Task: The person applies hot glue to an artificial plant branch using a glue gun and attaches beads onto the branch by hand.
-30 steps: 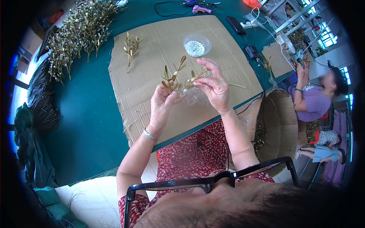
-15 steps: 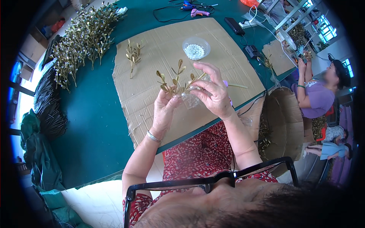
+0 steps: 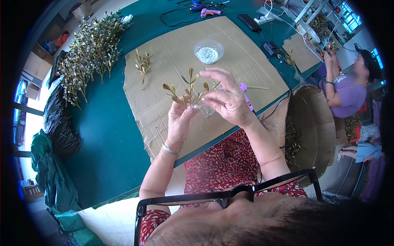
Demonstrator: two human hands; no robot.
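Over the cardboard sheet (image 3: 164, 53), my left hand (image 3: 179, 125) pinches the base of a gold artificial leaf sprig (image 3: 189, 84) between thumb and fingers. A white pearl bead (image 3: 196, 107) shows beside the left thumb tip. My right hand (image 3: 230, 100) is at the sprig's right side, its thumb and index finger closed together close to the lower leaves. What those fingertips hold is too small to make out. Partly behind the right hand lies a purple glue gun (image 3: 246, 98). Crumpled clear plastic (image 3: 208, 110) lies beneath the hands.
A clear bowl of pearl beads (image 3: 208, 52) stands beyond my hands. Another gold sprig (image 3: 143, 67) lies to the left. Finished-looking sprigs (image 3: 92, 53) and dark stems (image 3: 59, 127) are piled farther left. Corded tools (image 3: 210, 12) lie at the back; a co-worker (image 3: 347, 90) sits right.
The view has shifted slightly. Both hands keep their hold near the sprig, which has tilted a little; the bead by the left thumb and the glue gun now show more clearly.
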